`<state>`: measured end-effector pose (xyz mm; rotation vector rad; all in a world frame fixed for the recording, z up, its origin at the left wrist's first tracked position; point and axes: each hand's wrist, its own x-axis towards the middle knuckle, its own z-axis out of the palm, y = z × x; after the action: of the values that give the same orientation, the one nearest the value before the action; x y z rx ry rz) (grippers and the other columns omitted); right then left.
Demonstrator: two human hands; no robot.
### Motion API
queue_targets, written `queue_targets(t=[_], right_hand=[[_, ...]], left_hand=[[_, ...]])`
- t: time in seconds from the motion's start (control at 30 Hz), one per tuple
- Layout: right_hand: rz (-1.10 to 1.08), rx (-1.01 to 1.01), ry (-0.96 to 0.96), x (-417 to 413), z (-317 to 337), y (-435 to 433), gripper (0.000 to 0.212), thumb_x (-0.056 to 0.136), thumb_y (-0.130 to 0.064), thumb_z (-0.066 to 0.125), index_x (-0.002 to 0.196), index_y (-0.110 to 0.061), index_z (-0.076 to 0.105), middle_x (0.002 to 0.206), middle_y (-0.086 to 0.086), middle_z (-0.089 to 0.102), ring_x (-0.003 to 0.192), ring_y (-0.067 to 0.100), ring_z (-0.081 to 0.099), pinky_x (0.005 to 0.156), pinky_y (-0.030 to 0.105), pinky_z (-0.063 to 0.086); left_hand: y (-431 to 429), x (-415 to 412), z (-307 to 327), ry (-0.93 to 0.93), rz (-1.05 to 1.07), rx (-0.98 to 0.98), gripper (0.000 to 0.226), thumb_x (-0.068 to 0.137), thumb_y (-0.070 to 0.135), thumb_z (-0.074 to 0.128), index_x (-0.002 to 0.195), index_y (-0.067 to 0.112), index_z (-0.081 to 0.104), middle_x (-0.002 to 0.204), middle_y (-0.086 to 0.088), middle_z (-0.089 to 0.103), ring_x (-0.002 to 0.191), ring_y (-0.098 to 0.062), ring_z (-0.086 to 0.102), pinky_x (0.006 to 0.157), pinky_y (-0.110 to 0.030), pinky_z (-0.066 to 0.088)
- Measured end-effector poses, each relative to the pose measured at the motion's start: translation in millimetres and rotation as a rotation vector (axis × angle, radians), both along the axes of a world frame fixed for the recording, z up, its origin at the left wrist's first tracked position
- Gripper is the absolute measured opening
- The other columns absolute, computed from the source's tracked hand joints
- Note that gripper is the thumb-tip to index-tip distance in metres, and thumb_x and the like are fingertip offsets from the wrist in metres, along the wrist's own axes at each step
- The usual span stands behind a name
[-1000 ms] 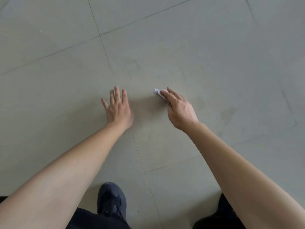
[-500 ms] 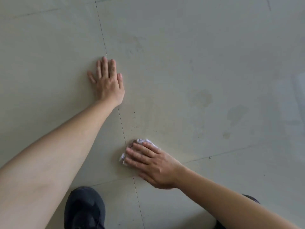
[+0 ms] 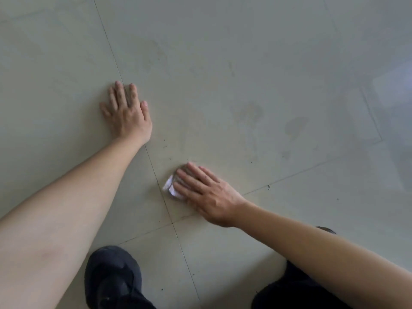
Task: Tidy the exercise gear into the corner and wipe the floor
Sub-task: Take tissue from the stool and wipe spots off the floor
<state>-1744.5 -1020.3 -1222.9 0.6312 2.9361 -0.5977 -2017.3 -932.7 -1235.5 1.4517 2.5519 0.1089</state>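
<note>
The crumpled white tissue wad (image 3: 169,188) lies beneath the right hand (image 3: 207,192), its grip flat and pressing. The left hand (image 3: 127,114) rests spread on the grey tiled floor (image 3: 223,63).

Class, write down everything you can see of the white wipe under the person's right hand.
The white wipe is a small crumpled wad that looks soft. Whether it is paper or cloth cannot be told. Most of it is hidden beneath the straight fingers of the right hand, which press it onto the grey tiled floor. Only the creased, folded edge past the fingertips shows, and it lies right beside a grout line.
</note>
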Motion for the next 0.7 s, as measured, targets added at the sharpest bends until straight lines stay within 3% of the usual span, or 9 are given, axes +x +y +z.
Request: queue_targets(t=[0.07, 0.13, 0.23, 0.4, 0.47, 0.53, 0.63, 0.7], right_hand=[[0.231, -0.019, 0.037, 2, -3, -15, 0.054, 0.105, -0.03, 0.039, 0.156, -0.017, 0.028, 0.165, 0.008, 0.018, 0.154, 0.03, 0.004, 0.125, 0.044, 0.007], [0.281, 0.019, 0.062, 7, -7, 10, 0.051, 0.105, -0.027, 0.041, 0.154, -0.016, 0.034, 0.163, 0.009, 0.024, 0.153, 0.03, 0.012, 0.124, 0.045, 0.011], [-0.176, 0.109, 0.019, 35, -9, 74, 0.048, 0.106, -0.031, 0.04, 0.153, -0.02, 0.037, 0.161, 0.009, 0.029, 0.15, 0.032, 0.021, 0.122, 0.048, 0.019], [-1.066, 0.067, -0.171, 92, 3, 138, 0.055, 0.106, -0.043, 0.019, 0.159, -0.028, 0.015, 0.167, 0.005, 0.008, 0.154, 0.03, 0.0, 0.125, 0.041, 0.002], [-1.276, 0.064, -0.176, 74, -4, 138, 0.058, 0.104, -0.04, 0.014, 0.159, -0.021, 0.014, 0.166, 0.009, 0.01, 0.153, 0.032, 0.0, 0.124, 0.043, 0.0], [-1.214, 0.101, -0.136, 36, -7, 117, 0.061, 0.102, -0.036, 0.012, 0.158, -0.014, 0.017, 0.165, 0.013, 0.013, 0.153, 0.035, 0.002, 0.124, 0.047, 0.0], [-0.65, 0.002, -0.049, -25, 0, 51, 0.056, 0.106, -0.032, 0.026, 0.159, -0.02, 0.015, 0.167, 0.007, 0.003, 0.153, 0.032, -0.009, 0.124, 0.045, -0.001], [-0.238, -0.014, 0.011, -44, 3, 18, 0.056, 0.104, -0.031, 0.04, 0.157, -0.019, 0.025, 0.166, 0.008, 0.012, 0.153, 0.033, -0.002, 0.124, 0.045, 0.005]], left_hand=[[2, 0, 1, -0.006, -0.001, -0.01, 0.055, 0.102, 0.033, 0.033, 0.153, 0.014, 0.028, 0.163, -0.015, 0.014, 0.15, -0.034, 0.011, 0.116, -0.058, 0.008], [2, 1, 3, -0.014, 0.002, -0.005, 0.055, 0.102, 0.032, 0.033, 0.153, 0.014, 0.028, 0.163, -0.015, 0.013, 0.15, -0.034, 0.01, 0.116, -0.058, 0.007], [-1, 2, 4, -0.025, 0.005, -0.012, 0.055, 0.102, 0.033, 0.033, 0.154, 0.015, 0.027, 0.163, -0.016, 0.011, 0.15, -0.034, 0.008, 0.117, -0.057, 0.006], [-9, -3, 4, -0.025, -0.02, -0.014, 0.055, 0.102, 0.034, 0.035, 0.153, 0.016, 0.027, 0.163, -0.018, 0.011, 0.15, -0.035, 0.008, 0.116, -0.059, 0.006], [-9, -4, 4, -0.027, -0.027, -0.016, 0.054, 0.102, 0.032, 0.035, 0.153, 0.017, 0.028, 0.163, -0.016, 0.012, 0.15, -0.035, 0.009, 0.115, -0.061, 0.008], [-8, -7, 4, -0.031, -0.025, -0.002, 0.051, 0.102, 0.029, 0.035, 0.152, 0.02, 0.031, 0.163, -0.013, 0.016, 0.149, -0.034, 0.011, 0.114, -0.064, 0.009], [-8, -12, 3, -0.031, -0.023, 0.057, 0.047, 0.101, 0.022, 0.037, 0.148, 0.021, 0.039, 0.161, -0.009, 0.024, 0.148, -0.035, 0.017, 0.112, -0.065, 0.01], [-12, -20, 2, -0.019, -0.036, 0.096, 0.047, 0.1, 0.017, 0.04, 0.146, 0.017, 0.042, 0.159, -0.008, 0.03, 0.146, -0.035, 0.022, 0.111, -0.065, 0.013]])
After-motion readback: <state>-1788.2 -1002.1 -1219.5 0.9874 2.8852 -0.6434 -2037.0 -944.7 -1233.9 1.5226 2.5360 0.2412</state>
